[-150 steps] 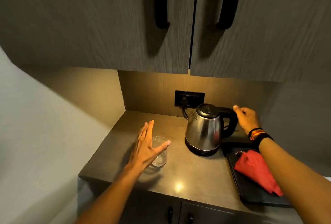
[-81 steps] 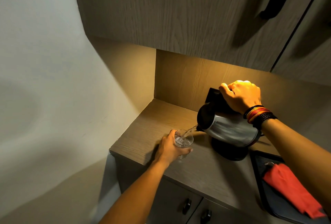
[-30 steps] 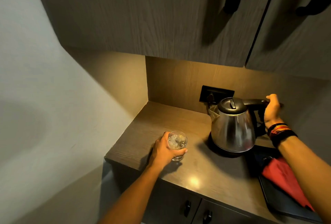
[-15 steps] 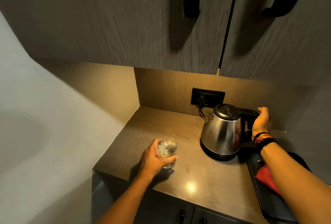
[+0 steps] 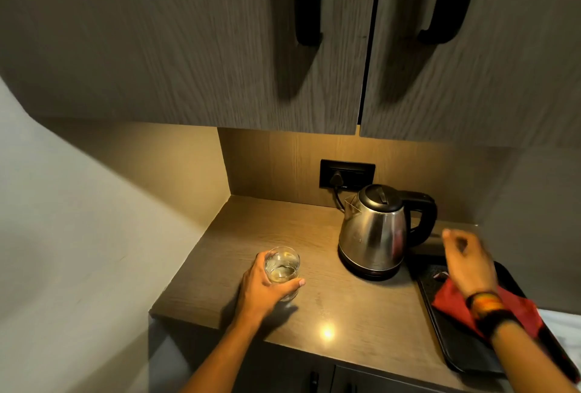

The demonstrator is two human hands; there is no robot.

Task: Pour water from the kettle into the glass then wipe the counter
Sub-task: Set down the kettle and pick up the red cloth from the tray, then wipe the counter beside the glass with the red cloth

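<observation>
Left hand (image 5: 262,287) wrapped round glass (image 5: 282,268), right hand (image 5: 468,262) motion-blurred, grip unreadable, cloth (image 5: 515,314) half hidden.

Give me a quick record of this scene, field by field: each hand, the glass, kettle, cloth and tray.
left hand: wrapped around the glass
right hand: empty, blurred, above the tray, off the kettle
glass: upright on the counter, water inside
kettle: upright on its base, lid shut, plugged into the wall socket
cloth: red, on the tray, partly behind the right forearm
tray: black, right end of counter

Bare forearms; orange-and-black bracelets (image 5: 485,306) on right wrist
</observation>
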